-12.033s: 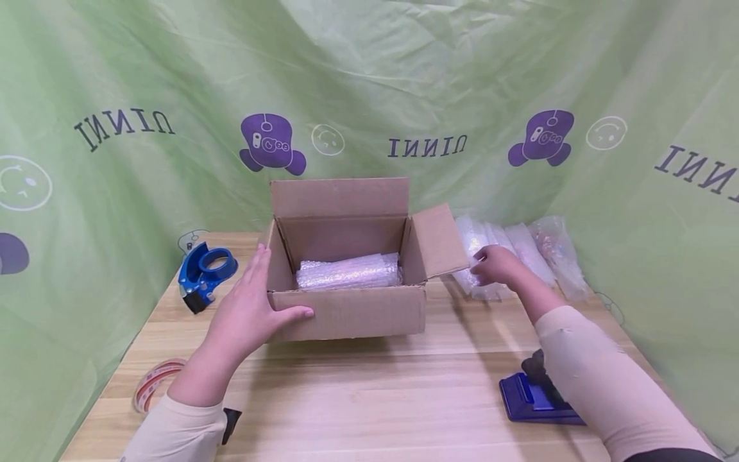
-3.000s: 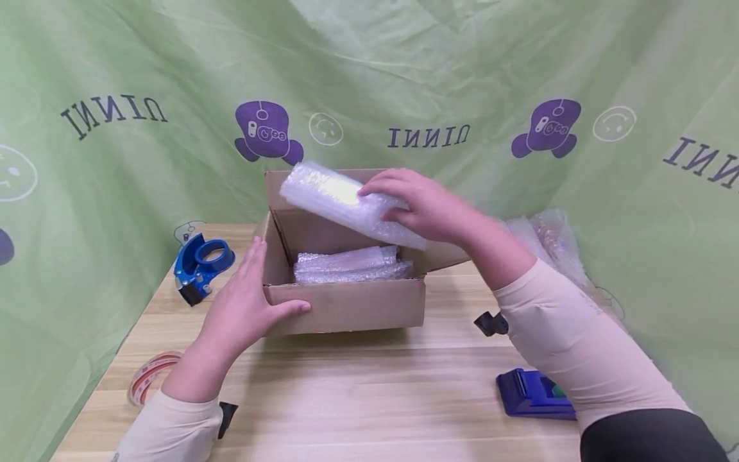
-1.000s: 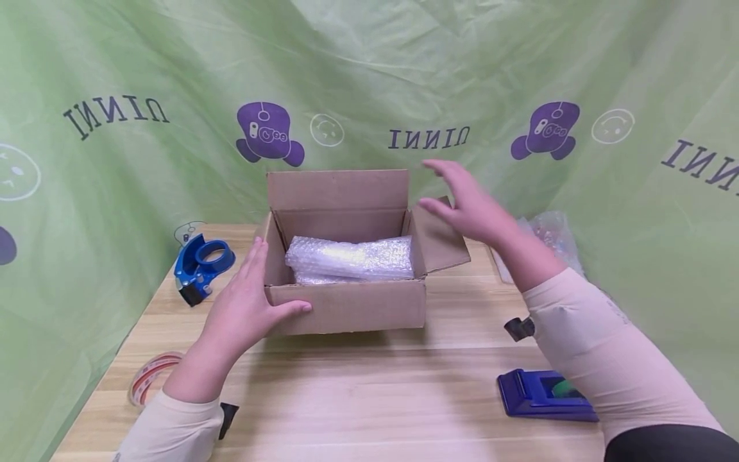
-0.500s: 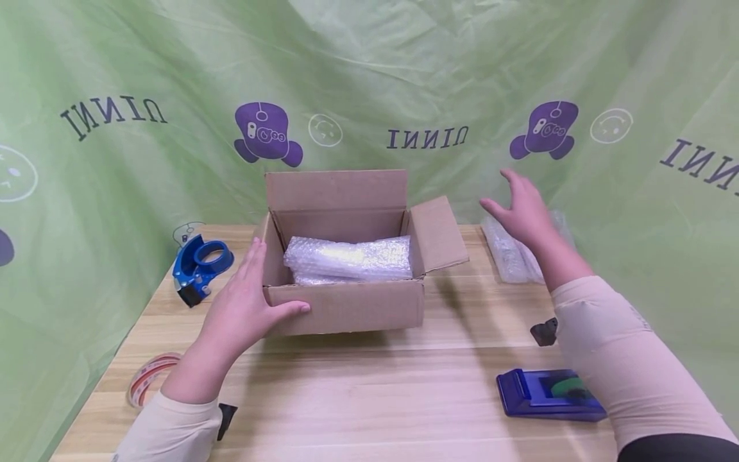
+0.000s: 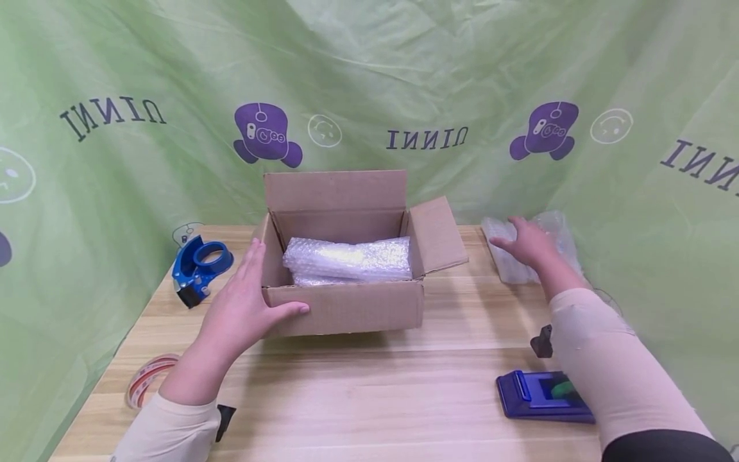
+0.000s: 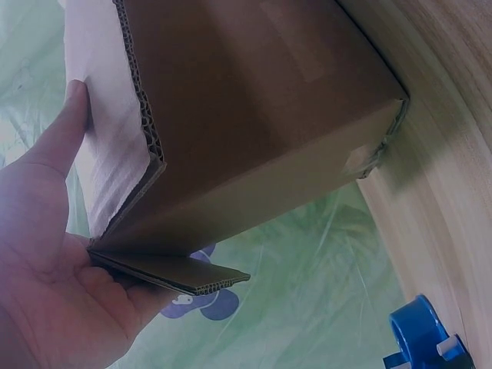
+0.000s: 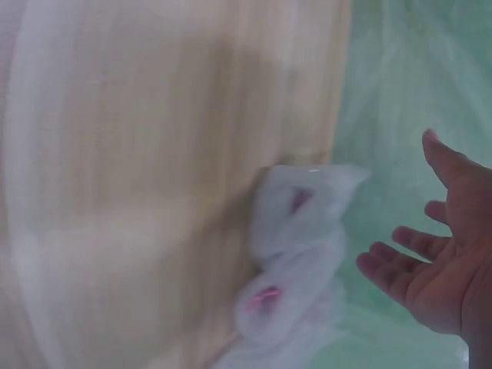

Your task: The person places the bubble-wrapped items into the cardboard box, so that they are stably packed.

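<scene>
We find the cardboard box (image 5: 346, 308) standing near the middle of the wooden table (image 5: 358, 398), with its rear flap (image 5: 337, 190) upright and its right flap (image 5: 437, 234) swung outward, which presumably keeps the mouth clear for loading. Inside it, bubble-wrapped bundles (image 5: 346, 260) lie lengthwise, most likely because their long shape suits the long side of the box.

Our left hand (image 5: 239, 311) is clamped on the box's near left corner, thumb across the front and fingers along the left side; we take this as steadying it. More bubble-wrapped packets (image 5: 508, 266) lie side by side at the far right, within the other arm's reach and beyond the right flap (the right wrist view shows hints of pink through the film, though too blurred for us to name the contents).

Our right hand (image 5: 528, 244) holds nothing: thumb and fingers are apart and loosely bent, above those packets and, from the wrist view, not touching them. The right arm (image 5: 612, 366) stretches forward and leftward from the near right edge.

To the left of the box sits a blue tape dispenser (image 5: 193, 276), with a tape roll (image 5: 147, 378) nearer us, partly hidden by our left forearm. These seem set aside so that both hands have working space.
</scene>
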`<state>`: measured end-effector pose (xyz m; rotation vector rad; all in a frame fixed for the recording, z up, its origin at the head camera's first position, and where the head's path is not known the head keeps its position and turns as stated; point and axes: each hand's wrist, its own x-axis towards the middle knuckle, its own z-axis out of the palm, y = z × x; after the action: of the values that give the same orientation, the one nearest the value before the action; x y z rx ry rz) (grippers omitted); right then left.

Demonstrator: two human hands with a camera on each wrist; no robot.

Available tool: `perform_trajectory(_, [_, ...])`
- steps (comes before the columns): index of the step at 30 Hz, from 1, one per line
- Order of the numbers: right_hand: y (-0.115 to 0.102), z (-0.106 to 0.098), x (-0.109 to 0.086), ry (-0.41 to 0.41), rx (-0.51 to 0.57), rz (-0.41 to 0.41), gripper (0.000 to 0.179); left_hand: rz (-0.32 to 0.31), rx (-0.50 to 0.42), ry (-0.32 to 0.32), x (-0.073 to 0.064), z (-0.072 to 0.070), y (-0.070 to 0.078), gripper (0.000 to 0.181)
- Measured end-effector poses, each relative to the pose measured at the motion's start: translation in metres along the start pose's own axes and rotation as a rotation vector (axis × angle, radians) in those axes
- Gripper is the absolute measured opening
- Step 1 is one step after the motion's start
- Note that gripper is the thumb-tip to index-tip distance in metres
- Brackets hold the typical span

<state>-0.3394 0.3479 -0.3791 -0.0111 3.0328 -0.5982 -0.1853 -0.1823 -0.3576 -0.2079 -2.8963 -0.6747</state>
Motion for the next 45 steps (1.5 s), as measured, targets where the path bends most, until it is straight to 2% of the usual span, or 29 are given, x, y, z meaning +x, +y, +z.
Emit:
perform_trajectory(6, [0.012,0.018,-0.001,-0.139,-0.079,0.037,0.089,-0.002,-0.003,-0.006,0.001,0.000,0.000,0.133])
perform_trajectory(9, [0.013,0.024,-0.002,-0.159,-0.142,0.039,0.080,-0.006,-0.005,-0.013,0.001,0.000,0.001,0.133])
perform_trajectory(17, [0.012,0.034,0.000,-0.097,-0.237,0.020,0.064,-0.007,-0.008,-0.006,0.001,0.000,0.001,0.133])
perform_trajectory(27, [0.011,0.034,0.002,-0.042,-0.192,0.022,0.048,-0.013,-0.012,-0.015,0.000,-0.001,-0.002,0.135])
perform_trajectory(41, [0.013,0.036,0.006,-0.015,-0.212,0.058,0.045,0.005,-0.008,0.008,0.001,0.000,-0.002,0.134])
perform_trajectory(45, [0.013,0.035,0.006,-0.042,-0.220,0.067,0.045,0.003,-0.006,0.002,0.001,0.001,-0.001,0.134])
